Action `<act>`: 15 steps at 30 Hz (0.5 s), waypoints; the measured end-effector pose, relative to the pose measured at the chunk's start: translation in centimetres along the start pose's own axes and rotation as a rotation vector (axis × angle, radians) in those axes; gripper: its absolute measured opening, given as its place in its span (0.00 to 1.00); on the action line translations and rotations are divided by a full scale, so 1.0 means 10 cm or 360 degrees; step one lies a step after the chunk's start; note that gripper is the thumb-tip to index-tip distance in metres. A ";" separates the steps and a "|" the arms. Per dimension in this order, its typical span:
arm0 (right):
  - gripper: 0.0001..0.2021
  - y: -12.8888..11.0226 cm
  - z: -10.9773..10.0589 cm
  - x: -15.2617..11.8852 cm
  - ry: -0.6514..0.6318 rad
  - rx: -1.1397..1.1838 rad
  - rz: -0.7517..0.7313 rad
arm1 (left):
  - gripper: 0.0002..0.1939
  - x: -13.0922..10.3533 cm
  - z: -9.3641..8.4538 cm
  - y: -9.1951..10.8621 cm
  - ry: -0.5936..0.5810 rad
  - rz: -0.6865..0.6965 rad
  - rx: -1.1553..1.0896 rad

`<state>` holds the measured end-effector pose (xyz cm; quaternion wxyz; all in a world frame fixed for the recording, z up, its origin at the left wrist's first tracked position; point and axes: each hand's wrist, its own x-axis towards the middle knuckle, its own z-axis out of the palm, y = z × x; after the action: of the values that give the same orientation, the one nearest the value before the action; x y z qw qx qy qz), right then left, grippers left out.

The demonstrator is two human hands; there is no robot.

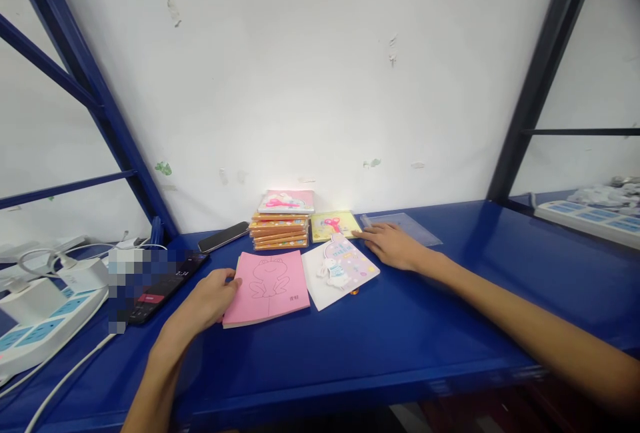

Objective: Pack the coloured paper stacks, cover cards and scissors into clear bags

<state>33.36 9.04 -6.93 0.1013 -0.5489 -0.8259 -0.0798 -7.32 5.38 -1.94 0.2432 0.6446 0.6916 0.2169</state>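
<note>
My left hand (pixel 219 291) grips the left edge of a pad of pink paper (pixel 273 286), thumb on top and fingers curled at the side. The top sheet carries a line drawing of a frog. Right of the pad lies a white and lilac card (pixel 345 270) with a rabbit picture. My right hand (pixel 387 244) is stretched out palm down, fingers extended beside a yellow packet (pixel 327 225) with pink scissors (pixel 334 223) on it. Behind that hand, partly covered by it, lies a clear plastic sleeve (pixel 415 228).
A stack of orange packets (pixel 279 232) stands by the wall, topped by a pink packet (pixel 287 202). To the left are a dark phone (pixel 223 236), a lit phone (pixel 165 290) and a white power strip (pixel 43 330) with cables. Blue shelf posts (pixel 95 93) flank the blue tabletop (pixel 320 366).
</note>
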 end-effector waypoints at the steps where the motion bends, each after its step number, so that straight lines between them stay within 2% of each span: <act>1: 0.26 -0.01 -0.02 0.01 0.0000 -0.0014 0.0009 | 0.18 0.00 0.00 0.00 0.0005 0.0004 0.0000; 5: 0.23 -0.03 -0.12 0.00 0.0007 -0.0078 0.0115 | 0.17 -0.03 -0.01 0.00 0.0015 0.0032 0.0007; 9: 0.18 0.00 -0.21 -0.03 0.0020 -0.0159 0.0321 | 0.20 -0.03 0.00 -0.01 0.0015 0.0033 0.0023; 11: 0.20 0.03 -0.21 -0.04 0.0039 -0.0198 0.0453 | 0.22 -0.01 0.00 -0.01 0.0008 0.0030 0.0041; 15: 0.30 0.09 -0.13 0.00 0.0072 -0.0211 0.0670 | 0.23 0.03 0.00 -0.03 0.0017 0.0035 0.0078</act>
<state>34.30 9.02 -5.64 0.0981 -0.7128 -0.6835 -0.1233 -7.59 5.64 -2.17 0.2213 0.6567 0.6909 0.2058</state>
